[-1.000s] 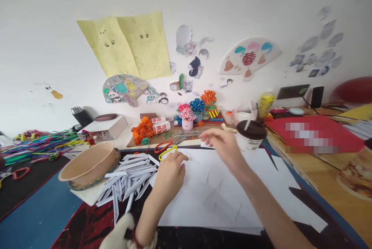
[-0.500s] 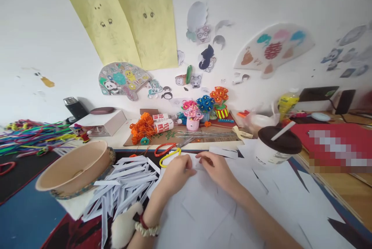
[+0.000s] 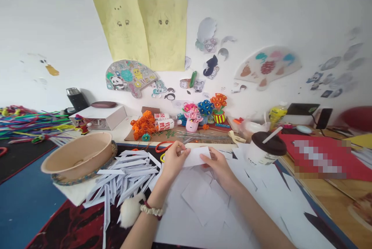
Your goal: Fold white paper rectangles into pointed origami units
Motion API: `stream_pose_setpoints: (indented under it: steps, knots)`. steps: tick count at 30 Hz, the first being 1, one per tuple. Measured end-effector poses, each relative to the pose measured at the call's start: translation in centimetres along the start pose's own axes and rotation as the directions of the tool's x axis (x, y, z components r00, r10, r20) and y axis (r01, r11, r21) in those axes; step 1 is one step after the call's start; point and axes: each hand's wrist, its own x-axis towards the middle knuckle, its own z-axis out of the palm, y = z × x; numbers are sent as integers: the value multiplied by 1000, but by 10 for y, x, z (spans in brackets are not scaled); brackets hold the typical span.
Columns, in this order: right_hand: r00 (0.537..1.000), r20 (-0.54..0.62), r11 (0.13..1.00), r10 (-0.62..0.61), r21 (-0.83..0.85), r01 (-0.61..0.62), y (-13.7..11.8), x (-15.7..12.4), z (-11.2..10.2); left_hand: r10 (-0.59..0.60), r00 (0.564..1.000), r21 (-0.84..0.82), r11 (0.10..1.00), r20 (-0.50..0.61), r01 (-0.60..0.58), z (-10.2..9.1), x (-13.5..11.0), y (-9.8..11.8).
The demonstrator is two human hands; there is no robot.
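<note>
A small white piece of paper point(image 3: 195, 157) is stretched between my two hands, above the larger white sheets point(image 3: 186, 218) on the desk. My left hand point(image 3: 175, 158) pinches its left end between thumb and fingers. Its right end is gripped by my right hand point(image 3: 216, 163), thumb on top and fingers behind. To the left of my forearm lies a heap of folded white paper strips point(image 3: 123, 181). Scissors with red and yellow handles point(image 3: 163, 147) lie behind my left hand, partly hidden by it. More loose paper pieces spread under and beside my right arm.
A beige bowl point(image 3: 77, 154) stands at the left, and a lidded cup with a straw point(image 3: 266, 148) at the right. Orange craft flowers point(image 3: 143, 125), bottles and small flower pots point(image 3: 192, 125) line the back. A white fluffy thing point(image 3: 131, 211) touches my left wrist area.
My hands have raised the white paper piece, which now shows flat between them. The camera view has shifted slightly.
</note>
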Motion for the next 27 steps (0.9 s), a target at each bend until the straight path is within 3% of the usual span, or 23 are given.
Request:
stream_pose_setpoints:
  steps: [4, 13, 22, 27]
  knots:
    - [998, 55, 999, -23, -29, 25, 0, -1, 2, 14, 999, -42, 999, 39, -12, -1, 0, -1]
    - [996, 49, 996, -68, -51, 71, 4, 2, 0, 66, 986, 40, 997, 152, -72, -2, -1, 10]
    - [992, 24, 956, -125, -265, 127, 9, 4, -3, 76, 995, 316, 944, 70, -95, -4, -12, 15]
    - [977, 65, 882, -203, -420, 212, 10, 0, -3, 250, 967, 380, 901, -53, -212, -19, -30, 49]
